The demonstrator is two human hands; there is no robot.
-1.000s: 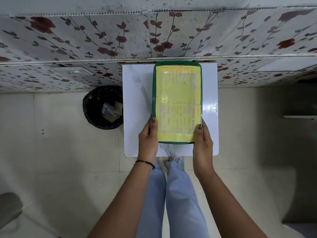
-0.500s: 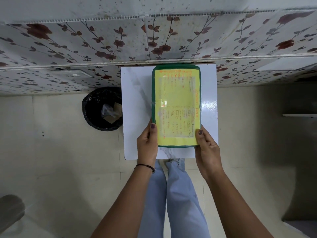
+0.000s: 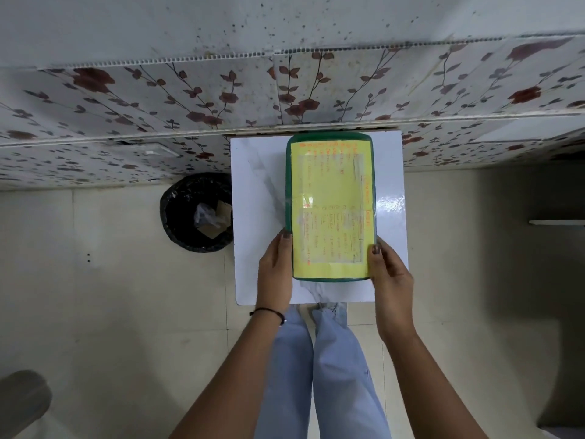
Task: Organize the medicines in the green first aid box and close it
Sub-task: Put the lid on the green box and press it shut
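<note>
Lying closed at the centre of the frame on a white table (image 3: 253, 191), the green first aid box (image 3: 330, 207) is gripped at its near corners, its yellow label (image 3: 329, 217) facing up. The left hand (image 3: 274, 270) and right hand (image 3: 391, 277) are each curled round a side edge, thumbs on the lid. A black bin (image 3: 196, 213) is seen at centre left on the tiled floor (image 3: 110, 296), below a floral wall (image 3: 190, 99).

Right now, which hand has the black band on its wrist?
The left hand, on the box's near left corner; a thin black band circles its wrist. The right hand's wrist is bare.
</note>
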